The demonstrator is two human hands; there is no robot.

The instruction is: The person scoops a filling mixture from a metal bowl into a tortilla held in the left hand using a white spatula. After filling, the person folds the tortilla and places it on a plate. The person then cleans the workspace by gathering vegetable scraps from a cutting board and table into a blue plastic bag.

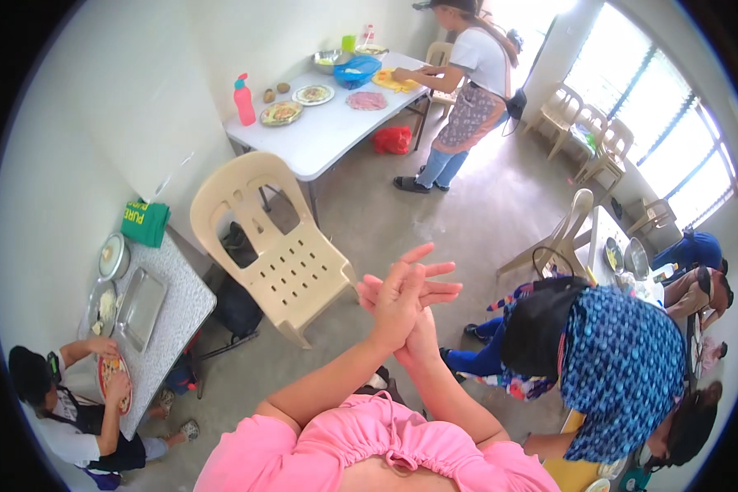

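Observation:
My left hand (395, 316) lies across my right hand (422, 338), palm against it, in front of my chest. The fingers of both hands are stretched out and spread, crossing each other, and no object shows between them. Part of my right hand is hidden behind the left. Both hands are in the air over the floor, close to the seat of a beige plastic chair (291, 275) on their left.
Ahead, a person (476, 90) works at a white table (312, 148) holding plates and a pink bottle (243, 100). At left, another person (66, 410) handles food by a metal tray (142, 307). Someone in blue patterned clothing (623, 369) bends close on the right.

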